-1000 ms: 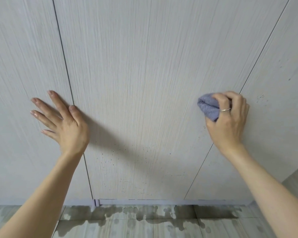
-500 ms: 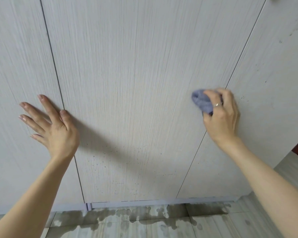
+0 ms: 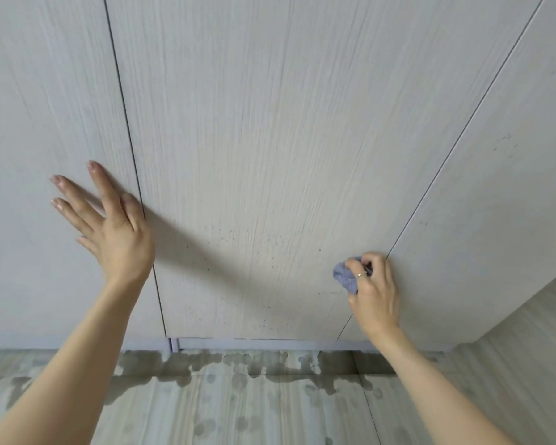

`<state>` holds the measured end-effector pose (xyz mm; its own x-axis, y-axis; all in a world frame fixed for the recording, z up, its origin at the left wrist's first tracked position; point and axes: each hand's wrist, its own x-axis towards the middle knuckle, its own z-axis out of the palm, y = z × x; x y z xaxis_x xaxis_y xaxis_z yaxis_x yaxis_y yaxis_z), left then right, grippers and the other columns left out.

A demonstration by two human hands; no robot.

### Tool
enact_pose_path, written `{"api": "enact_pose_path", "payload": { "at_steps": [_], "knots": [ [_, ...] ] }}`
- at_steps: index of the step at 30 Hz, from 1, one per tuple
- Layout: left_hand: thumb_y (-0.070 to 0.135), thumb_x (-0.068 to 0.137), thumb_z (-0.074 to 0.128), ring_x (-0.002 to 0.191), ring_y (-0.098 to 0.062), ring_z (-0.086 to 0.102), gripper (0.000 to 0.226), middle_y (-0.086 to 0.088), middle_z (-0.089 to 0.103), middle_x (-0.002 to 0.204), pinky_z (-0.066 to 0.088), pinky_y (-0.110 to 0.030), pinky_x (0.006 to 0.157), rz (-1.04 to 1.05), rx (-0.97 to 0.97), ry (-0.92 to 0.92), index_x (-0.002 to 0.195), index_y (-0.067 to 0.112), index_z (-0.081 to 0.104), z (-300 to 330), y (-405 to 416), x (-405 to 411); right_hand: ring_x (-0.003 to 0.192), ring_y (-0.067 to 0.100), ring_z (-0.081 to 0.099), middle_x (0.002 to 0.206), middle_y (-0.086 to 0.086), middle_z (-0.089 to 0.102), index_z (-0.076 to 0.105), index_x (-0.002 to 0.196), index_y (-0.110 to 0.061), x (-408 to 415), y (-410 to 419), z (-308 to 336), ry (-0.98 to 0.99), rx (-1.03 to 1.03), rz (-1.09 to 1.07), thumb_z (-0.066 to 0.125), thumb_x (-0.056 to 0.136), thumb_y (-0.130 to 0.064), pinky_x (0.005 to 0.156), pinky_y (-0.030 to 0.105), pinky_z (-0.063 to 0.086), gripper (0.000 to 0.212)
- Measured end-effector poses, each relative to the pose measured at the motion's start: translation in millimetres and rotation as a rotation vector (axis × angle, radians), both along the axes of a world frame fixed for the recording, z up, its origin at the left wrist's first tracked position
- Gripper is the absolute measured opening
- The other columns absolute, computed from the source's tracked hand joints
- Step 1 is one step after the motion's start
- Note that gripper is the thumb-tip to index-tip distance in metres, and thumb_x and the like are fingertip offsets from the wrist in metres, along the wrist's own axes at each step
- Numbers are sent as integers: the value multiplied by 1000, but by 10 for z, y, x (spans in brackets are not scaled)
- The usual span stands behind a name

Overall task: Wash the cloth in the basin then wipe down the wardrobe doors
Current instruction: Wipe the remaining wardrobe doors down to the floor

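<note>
1. Left hand [image 3: 109,226]: arm reaches up from lower left, palm flat on the left wardrobe door [image 3: 45,123], fingers straight & spread wide, holding nothing. Thumb sits right by the seam to the middle door [image 3: 254,139].
2. Right hand [image 3: 374,290]: arm comes in from lower right, wrist bent, fingers curled tight round the cloth [image 3: 344,276], pressing it to the middle door low down, just beside the seam w/ the right door [image 3: 495,203]. Ring on one finger.
3. Cloth: small, blue-grey, bunched into a wad; only the left part pokes out past the fingers, rest hidden in the grip.
4. Doors: pale wood-grain, w/ small dark specks across the lower middle panel.
5. Floor [image 3: 270,412]: grey plank-look, dark wet patches & drip marks along the wardrobe base.
</note>
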<state>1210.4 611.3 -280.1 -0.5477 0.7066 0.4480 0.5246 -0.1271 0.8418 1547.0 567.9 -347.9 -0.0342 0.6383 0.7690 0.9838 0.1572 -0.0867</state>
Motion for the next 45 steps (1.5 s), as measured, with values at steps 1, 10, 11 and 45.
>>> {"api": "enact_pose_path", "payload": {
  "at_steps": [1, 10, 11, 45],
  "knots": [
    [23, 102, 23, 143, -33, -19, 55, -7, -19, 157, -4, -58, 110, -1, -8, -3, 150, 35, 0, -65, -16, 4, 74, 31, 55, 95, 0, 37, 48, 94, -22, -1, -30, -49, 12, -34, -10, 73, 42, 19, 43, 28, 40, 71],
    [20, 102, 27, 142, -39, -17, 56, -16, -18, 156, -9, -43, 112, -38, 4, 13, 152, 28, 1, -387, -28, -18, 87, 23, 46, 99, 3, 45, 66, 98, -8, -209, 187, 591, 219, 320, 98, 65, 63, 15, 69, 20, 35, 41],
    [20, 102, 27, 142, -39, -17, 56, -16, -17, 156, -8, -44, 113, -38, 7, 22, 152, 28, 2, -442, -26, -40, 86, 24, 48, 100, 2, 43, 66, 99, -10, -259, 202, 444, 201, 293, 132, 65, 63, 16, 68, 23, 37, 44],
    [20, 103, 26, 142, -35, -18, 55, -13, -18, 157, -4, -61, 109, -1, 3, -47, 151, 30, 1, -499, 44, 15, 81, 22, 46, 92, 11, 53, 67, 98, -10, -1160, 301, 118, -68, 136, 380, 68, 63, 10, 59, 30, 42, 40]
  ]
}}
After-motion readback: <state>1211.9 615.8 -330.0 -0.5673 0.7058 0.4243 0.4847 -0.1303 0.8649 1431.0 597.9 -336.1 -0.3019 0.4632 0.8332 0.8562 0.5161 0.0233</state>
